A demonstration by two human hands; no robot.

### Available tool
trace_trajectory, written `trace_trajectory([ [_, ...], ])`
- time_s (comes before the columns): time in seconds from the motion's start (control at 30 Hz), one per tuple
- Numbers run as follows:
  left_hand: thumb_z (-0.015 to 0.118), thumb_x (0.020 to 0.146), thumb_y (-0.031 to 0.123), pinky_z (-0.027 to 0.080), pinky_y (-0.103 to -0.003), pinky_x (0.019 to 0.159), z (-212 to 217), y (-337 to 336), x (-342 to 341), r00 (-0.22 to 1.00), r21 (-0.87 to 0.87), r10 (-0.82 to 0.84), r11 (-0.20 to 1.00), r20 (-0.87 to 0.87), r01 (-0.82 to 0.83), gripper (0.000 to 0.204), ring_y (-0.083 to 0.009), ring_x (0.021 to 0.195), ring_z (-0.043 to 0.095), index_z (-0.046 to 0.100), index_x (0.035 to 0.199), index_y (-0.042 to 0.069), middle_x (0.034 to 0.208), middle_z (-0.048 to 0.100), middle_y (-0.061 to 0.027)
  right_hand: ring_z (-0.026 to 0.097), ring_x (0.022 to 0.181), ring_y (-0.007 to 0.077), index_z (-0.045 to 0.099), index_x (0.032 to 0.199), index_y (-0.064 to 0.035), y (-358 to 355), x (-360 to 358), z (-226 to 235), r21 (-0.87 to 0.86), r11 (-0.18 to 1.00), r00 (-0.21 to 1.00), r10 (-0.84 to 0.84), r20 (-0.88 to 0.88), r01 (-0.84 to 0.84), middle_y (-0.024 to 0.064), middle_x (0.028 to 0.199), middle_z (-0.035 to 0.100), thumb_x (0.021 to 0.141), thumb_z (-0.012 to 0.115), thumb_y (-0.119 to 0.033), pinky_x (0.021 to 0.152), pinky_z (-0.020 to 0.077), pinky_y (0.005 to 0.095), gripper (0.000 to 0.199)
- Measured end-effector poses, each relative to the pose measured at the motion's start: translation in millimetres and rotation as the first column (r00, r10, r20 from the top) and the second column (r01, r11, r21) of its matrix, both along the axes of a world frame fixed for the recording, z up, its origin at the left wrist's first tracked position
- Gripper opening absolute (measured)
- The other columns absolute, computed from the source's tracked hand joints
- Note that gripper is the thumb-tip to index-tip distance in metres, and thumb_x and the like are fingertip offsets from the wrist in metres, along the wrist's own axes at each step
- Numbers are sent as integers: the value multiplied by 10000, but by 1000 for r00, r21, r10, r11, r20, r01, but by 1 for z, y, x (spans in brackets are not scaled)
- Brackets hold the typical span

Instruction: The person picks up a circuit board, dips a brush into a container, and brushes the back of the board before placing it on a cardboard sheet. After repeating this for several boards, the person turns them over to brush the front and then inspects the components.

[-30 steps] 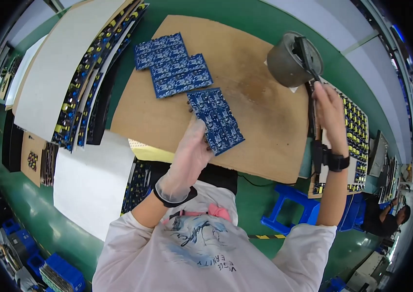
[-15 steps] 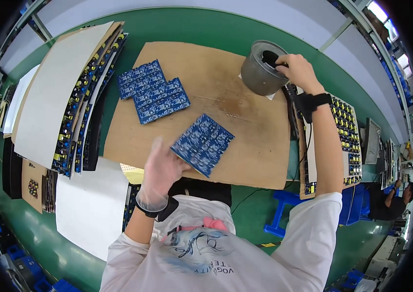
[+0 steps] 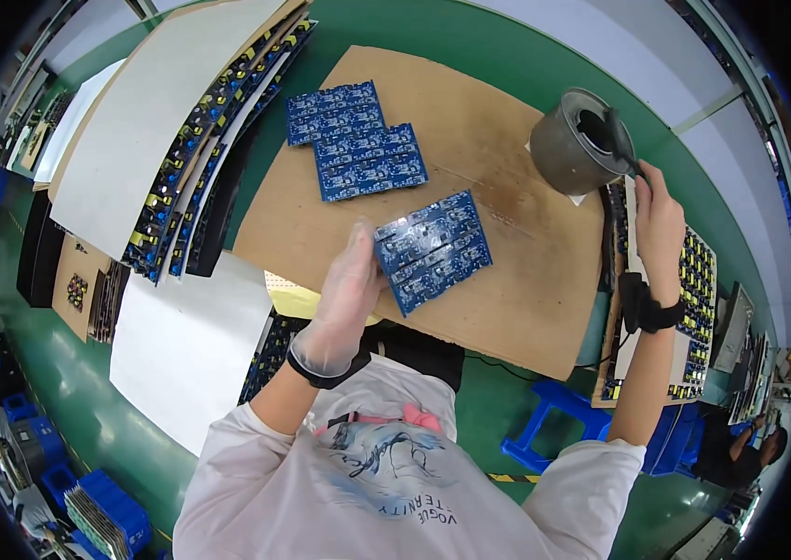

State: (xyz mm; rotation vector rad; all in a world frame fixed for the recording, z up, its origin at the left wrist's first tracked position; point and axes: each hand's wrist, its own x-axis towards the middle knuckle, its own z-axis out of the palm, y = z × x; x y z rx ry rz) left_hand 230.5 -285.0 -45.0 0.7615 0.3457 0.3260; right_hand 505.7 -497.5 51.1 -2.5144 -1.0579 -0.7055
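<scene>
My left hand, in a clear thin glove, grips a blue circuit board panel by its left edge. Small parts cover the panel's face, and some of my fingers are hidden at its edge. At the upper right, my right hand is closed on the handle of a dark brush-like tool. This tool lies over the mouth of a round grey metal pot; its tip is hard to make out. Two more blue circuit board panels lie overlapping or side by side farther back.
A brown board with dark stains covers the worktop. Stacked boards with white sheets rise at the left. A tray of yellow and black components stands right of the pot. A blue stool and a seated person are lower right.
My right hand has drawn back from inside the pot to its right rim, and the dark tool now shows. The panel in my left hand has turned slightly. The whole view has shifted.
</scene>
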Motion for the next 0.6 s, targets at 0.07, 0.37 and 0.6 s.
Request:
trace_trajectory([
  [0.07, 318, 996, 442, 393, -388, 1005, 9, 0, -1, 999, -58, -15, 998, 31, 17, 577, -220, 1196, 483, 316, 1376, 8, 1324, 468, -118, 590, 666, 379, 565, 1130, -65, 1, 0, -2, 31, 999, 999, -38, -21, 39, 219, 761, 605, 927, 517, -148, 595, 454, 411, 224],
  [0.37, 443, 967, 173, 388, -373, 1014, -26, -4, -8, 991, -53, -71, 996, 112, 77, 494, -208, 1211, 475, 276, 1407, 23, 1327, 469, -107, 595, 607, 349, 571, 1160, -100, 30, -89, -26, 7, 957, 943, 287, -170, -290, 177, 798, 623, 879, 519, -74, 526, 454, 416, 286],
  [0.6, 469, 933, 97, 417, -415, 1009, -25, -3, -9, 998, -115, -57, 992, 9, 58, 512, -262, 1225, 480, 264, 1389, -16, 1334, 458, -149, 549, 519, 295, 604, 1168, -139, 48, -180, -47, -278, 833, 868, 400, -295, -478, 123, 628, 547, 774, 560, -43, 458, 419, 395, 408],
])
